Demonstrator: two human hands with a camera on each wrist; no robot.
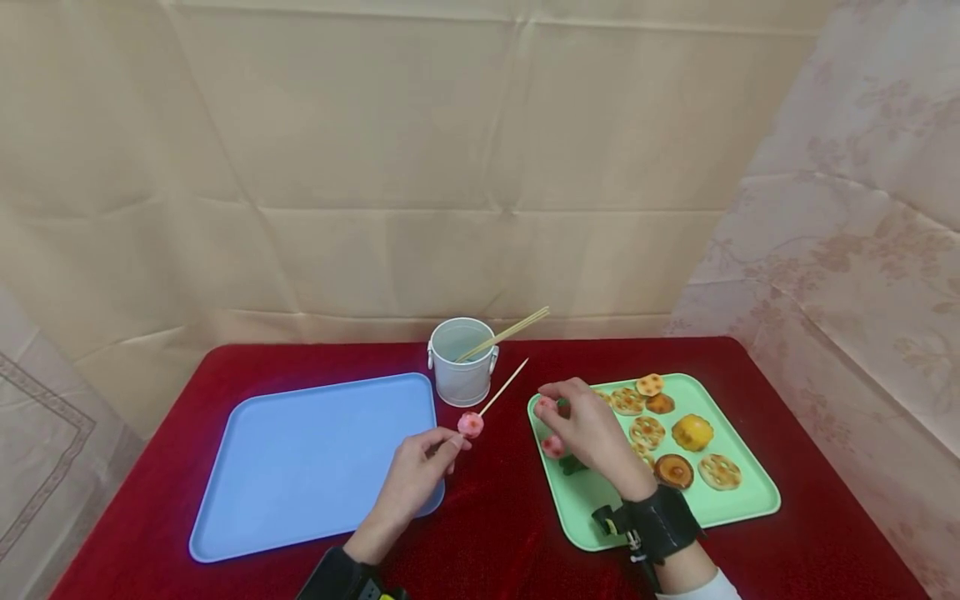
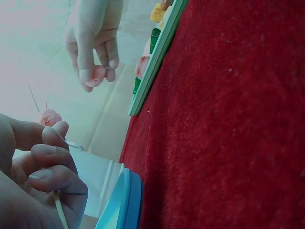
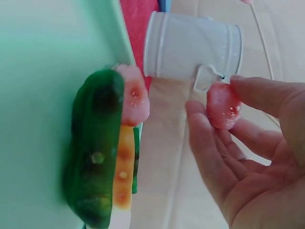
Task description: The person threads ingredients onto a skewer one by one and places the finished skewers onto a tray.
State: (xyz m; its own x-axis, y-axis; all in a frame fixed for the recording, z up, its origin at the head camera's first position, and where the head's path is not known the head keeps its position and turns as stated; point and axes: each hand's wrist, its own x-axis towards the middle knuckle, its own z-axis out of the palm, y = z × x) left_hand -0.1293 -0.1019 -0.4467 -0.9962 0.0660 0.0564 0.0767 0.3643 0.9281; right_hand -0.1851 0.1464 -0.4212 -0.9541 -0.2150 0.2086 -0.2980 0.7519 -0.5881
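Observation:
My left hand grips a thin bamboo skewer between the two trays, its tip angled up and away. A round pink food slice is threaded on it just above my fingertips. In the left wrist view the skewer's lower end comes out below my curled fingers. My right hand pinches a second pink slice between thumb and fingers, raised over the left edge of the green tray. Another pink slice lies on that tray, beside a dark green piece.
Several toy-like food pieces lie on the green tray, among them a yellow piece and a brown mushroom cap. A white bucket with more skewers stands at the back. The blue tray is at left on red cloth.

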